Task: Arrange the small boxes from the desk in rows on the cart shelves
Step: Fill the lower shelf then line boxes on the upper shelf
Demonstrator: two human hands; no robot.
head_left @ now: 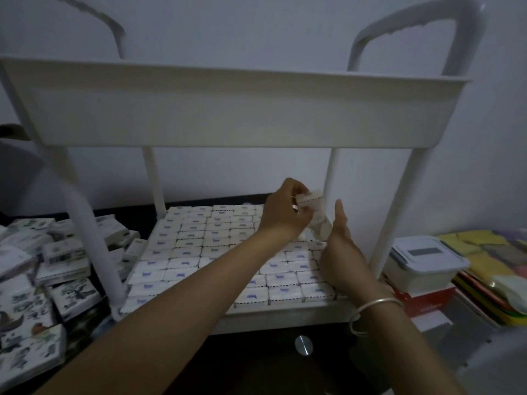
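Nearest the viewer, the dark desk (256,366) carries a loose heap of boxes (57,266) at nine o'clock, waiting to be shelved. Beyond its edge, the cart's lower shelf (285,312) is almost covered by tight rows of boxes (199,252) lying flat.

Toward the shelf's one o'clock corner, the left hand (285,212) pinches one small box (309,198) between curled fingers and thumb, raised above the rows. The right hand (338,238) stands edge-up with straight fingers and grips nothing. Its palm faces a few upright boxes (320,228); whether it touches them cannot be told in the dim light.

The likely trouble lies in that far corner. If the right palm pulls away early, the upright boxes may topple onto the flat rows. The rear post (328,178) stands just beside the held box, so a careless lowering could knock the box askew. Both forearms cross over finished rows and could drag them out of line. The upper shelf (228,109) at twelve o'clock also shades the gap.
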